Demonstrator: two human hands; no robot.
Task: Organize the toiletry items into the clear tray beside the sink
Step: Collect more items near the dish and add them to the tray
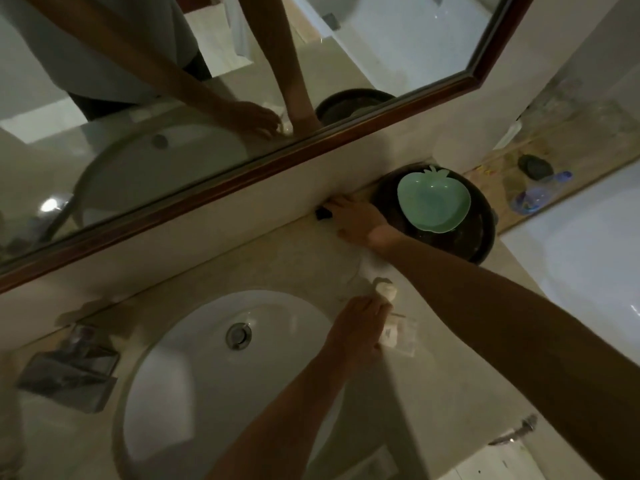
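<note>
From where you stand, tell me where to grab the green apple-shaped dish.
Take the green dish by its rim on the edge nearest the right hand, thumb inside, fingers under the lip. It lies open side up in the dark bowl, tilted against the wall, so the lip stands clear. Its stem end sits at the back against the wall, so come from the front.

Beside the white sink (221,358), the left hand (356,327) rests on small white packets (398,336) on the counter. Beyond the sink, the right hand (356,220) touches a small black item (322,213) beside a dark bowl (485,244) holding a green apple-shaped dish (433,202).
</note>
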